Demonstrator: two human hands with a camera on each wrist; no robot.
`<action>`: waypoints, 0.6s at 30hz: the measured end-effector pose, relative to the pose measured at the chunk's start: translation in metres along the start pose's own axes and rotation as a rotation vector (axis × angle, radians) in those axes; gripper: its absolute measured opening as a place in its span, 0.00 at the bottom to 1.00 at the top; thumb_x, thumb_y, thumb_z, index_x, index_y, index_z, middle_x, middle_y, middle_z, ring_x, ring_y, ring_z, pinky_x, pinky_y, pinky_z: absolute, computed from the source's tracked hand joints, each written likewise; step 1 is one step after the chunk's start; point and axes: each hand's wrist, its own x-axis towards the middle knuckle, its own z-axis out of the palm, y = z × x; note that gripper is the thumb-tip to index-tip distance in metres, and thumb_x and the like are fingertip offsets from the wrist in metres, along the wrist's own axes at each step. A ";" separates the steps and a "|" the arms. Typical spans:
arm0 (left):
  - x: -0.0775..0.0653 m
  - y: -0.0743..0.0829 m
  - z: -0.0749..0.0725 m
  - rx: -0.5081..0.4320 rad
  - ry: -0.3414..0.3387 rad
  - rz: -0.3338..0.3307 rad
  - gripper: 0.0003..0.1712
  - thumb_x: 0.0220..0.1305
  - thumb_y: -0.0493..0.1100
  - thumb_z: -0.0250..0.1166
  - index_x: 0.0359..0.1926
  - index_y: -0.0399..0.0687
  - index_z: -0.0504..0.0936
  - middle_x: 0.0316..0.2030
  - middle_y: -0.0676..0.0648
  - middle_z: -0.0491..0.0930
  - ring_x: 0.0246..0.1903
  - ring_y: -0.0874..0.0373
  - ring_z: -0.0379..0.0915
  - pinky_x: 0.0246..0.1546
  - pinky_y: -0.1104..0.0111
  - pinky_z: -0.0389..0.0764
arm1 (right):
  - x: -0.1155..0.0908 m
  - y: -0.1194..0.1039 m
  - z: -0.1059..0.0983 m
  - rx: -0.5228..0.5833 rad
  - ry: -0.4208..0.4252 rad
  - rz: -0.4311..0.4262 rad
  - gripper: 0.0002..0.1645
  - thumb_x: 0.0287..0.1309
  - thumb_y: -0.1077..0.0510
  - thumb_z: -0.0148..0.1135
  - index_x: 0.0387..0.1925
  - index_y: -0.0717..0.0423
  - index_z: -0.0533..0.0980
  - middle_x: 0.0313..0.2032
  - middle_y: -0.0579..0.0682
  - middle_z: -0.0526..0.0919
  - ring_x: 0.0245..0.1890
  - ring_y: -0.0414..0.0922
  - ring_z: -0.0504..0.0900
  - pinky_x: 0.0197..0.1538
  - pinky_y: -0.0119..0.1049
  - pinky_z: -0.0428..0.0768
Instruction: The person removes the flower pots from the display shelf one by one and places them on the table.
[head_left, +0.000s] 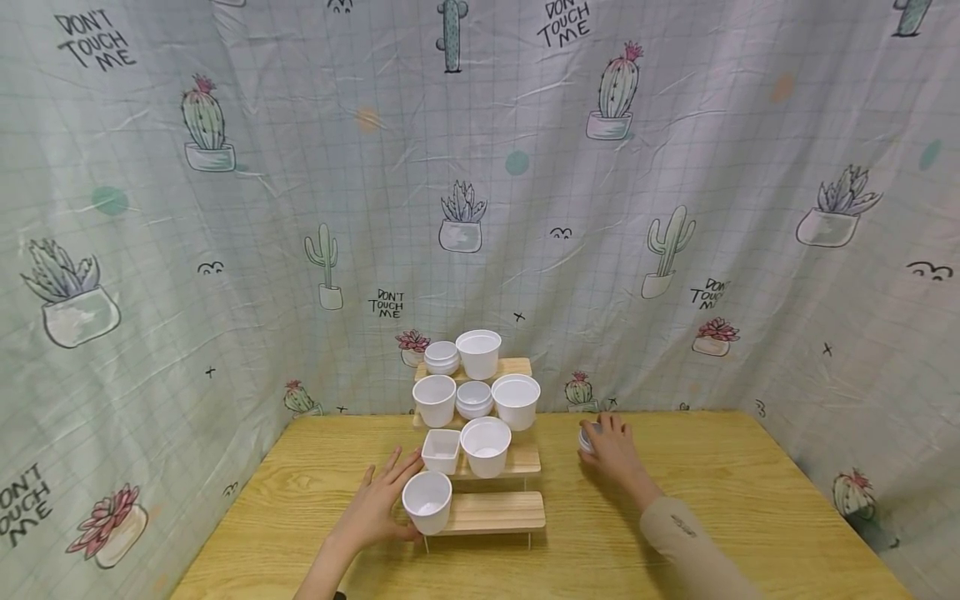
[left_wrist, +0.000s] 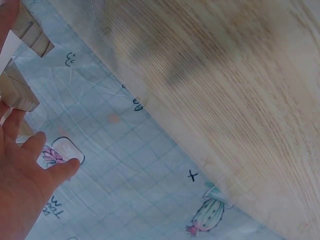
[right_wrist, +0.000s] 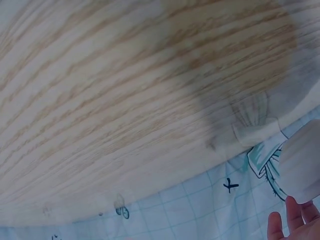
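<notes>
My left hand (head_left: 377,504) spreads its fingers along the left side of a tiered wooden stand (head_left: 502,513); in the left wrist view fingertips touch its wooden step ends (left_wrist: 19,90). A white round cup (head_left: 427,505) on the lowest step stands close by that hand and hides part of the thumb. Off to the stand's right, my right hand (head_left: 618,457) grips a small white round pot (head_left: 586,437) low over the table, its fingers over the top and hiding much of it. The right wrist view shows the pot's pale side (right_wrist: 303,162) above the fingertips.
Several white pots fill the upper steps, among them a square pot (head_left: 441,451), a round cup (head_left: 486,447) and a squat pot (head_left: 475,399). The stand is on a yellow wood-grain table (head_left: 705,475). A cactus-print curtain (head_left: 517,242) encloses the back and sides.
</notes>
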 end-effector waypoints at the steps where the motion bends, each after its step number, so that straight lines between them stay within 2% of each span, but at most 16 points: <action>1: 0.000 0.000 0.000 0.001 0.000 0.000 0.60 0.22 0.57 0.77 0.63 0.47 0.63 0.65 0.48 0.60 0.66 0.41 0.48 0.55 0.33 0.51 | 0.000 0.000 0.001 -0.002 -0.003 0.001 0.26 0.42 0.50 0.67 0.45 0.54 0.73 0.39 0.62 0.70 0.41 0.57 0.66 0.34 0.47 0.64; 7: 0.000 0.001 0.000 0.001 0.010 0.002 0.60 0.21 0.57 0.77 0.63 0.48 0.63 0.65 0.49 0.60 0.66 0.42 0.47 0.55 0.33 0.52 | -0.001 0.000 0.003 -0.009 -0.010 0.005 0.26 0.42 0.49 0.67 0.45 0.54 0.73 0.40 0.63 0.70 0.42 0.58 0.66 0.36 0.49 0.66; 14: -0.001 0.000 0.002 0.021 0.072 0.046 0.60 0.18 0.57 0.77 0.61 0.47 0.65 0.63 0.46 0.63 0.63 0.39 0.52 0.51 0.32 0.56 | -0.003 0.000 0.006 -0.036 -0.040 0.009 0.27 0.43 0.48 0.67 0.46 0.53 0.73 0.41 0.63 0.70 0.42 0.58 0.66 0.37 0.51 0.66; 18: -0.001 0.000 0.002 0.007 0.059 0.037 0.61 0.19 0.56 0.77 0.62 0.47 0.65 0.63 0.47 0.63 0.64 0.39 0.51 0.52 0.32 0.55 | -0.004 0.001 0.007 -0.046 -0.045 0.012 0.27 0.43 0.47 0.67 0.46 0.53 0.72 0.42 0.64 0.70 0.43 0.59 0.66 0.37 0.52 0.66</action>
